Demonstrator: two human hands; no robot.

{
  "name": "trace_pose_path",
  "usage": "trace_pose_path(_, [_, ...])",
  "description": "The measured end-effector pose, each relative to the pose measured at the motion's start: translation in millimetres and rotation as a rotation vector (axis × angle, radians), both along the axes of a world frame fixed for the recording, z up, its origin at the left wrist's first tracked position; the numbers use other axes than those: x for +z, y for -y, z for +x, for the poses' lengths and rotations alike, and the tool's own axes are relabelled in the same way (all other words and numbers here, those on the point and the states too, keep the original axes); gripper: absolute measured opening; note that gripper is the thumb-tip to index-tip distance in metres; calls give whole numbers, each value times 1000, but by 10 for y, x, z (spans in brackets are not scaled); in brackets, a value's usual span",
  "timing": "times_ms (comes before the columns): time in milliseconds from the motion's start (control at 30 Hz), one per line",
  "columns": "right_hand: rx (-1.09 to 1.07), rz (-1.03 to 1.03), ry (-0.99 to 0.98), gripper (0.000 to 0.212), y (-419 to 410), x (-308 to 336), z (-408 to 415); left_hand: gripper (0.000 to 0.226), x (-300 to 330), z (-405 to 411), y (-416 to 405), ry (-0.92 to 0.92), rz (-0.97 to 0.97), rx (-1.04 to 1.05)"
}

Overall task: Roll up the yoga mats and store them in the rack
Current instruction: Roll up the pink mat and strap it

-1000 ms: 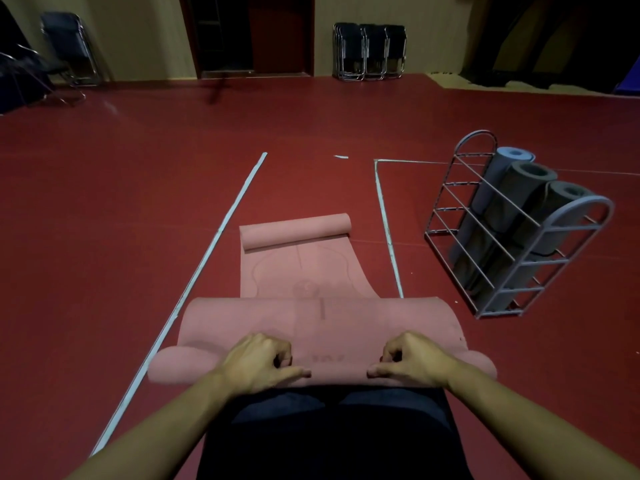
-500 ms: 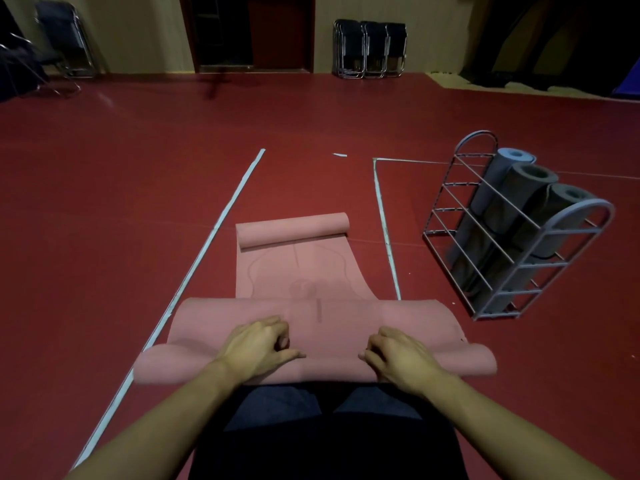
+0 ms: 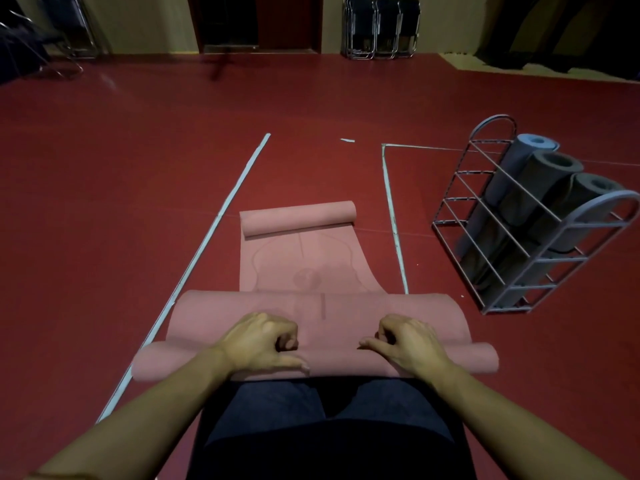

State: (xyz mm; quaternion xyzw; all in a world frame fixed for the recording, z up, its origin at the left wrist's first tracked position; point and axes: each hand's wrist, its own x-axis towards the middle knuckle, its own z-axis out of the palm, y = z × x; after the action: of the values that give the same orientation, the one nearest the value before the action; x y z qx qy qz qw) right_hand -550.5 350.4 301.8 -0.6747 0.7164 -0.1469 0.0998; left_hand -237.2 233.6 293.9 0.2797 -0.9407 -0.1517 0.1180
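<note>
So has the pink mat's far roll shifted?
No. The pink yoga mat's far rolled end keeps its gap to the white floor tape line.

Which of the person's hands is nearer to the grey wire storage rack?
Right. The right hand rests on the pink yoga mat on the side of the grey wire storage rack; the left hand lies farther across the mat, away from it.
</note>
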Motion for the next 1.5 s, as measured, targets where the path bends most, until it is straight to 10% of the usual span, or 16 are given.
trace_pose_path(400, [266,-73,-67,68,-120,31,-167,49,203,-108,50,171,144,-52])
trace_pose_path(867, [149,137,-46,53,122,122,-113,47,-45,22,-238,9,-517,-50])
trace_pose_path(1333, [227,-61,-104,77,97,-24,-226,55,72,-38,100,13,18,61])
trace_pose_path(1500, [181,-19,3,54,196,106,-194,36,19,-23,31,-188,-348,-32])
